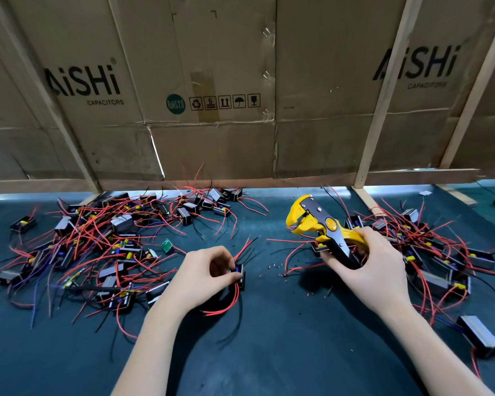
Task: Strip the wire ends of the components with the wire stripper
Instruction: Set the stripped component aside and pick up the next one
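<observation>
My left hand [205, 274] pinches a small black component [238, 275] on the dark green mat, thumb and fingers curled round it. Its red and black wires [245, 247] fan up and to the right, and more red wires curl below it. My right hand [367, 265] grips the handles of a yellow and black wire stripper [316, 222]. The stripper's jaws point left and stand slightly apart. They hover above the mat, a hand's width to the right of the component's wire tips.
A big pile of components with red and black wires [103, 241] covers the mat's left side. A second pile [429, 252] lies on the right. Tiny red insulation bits [277, 265] dot the mat [269, 352] between my hands. Cardboard panels [212, 138] and wooden battens wall off the back.
</observation>
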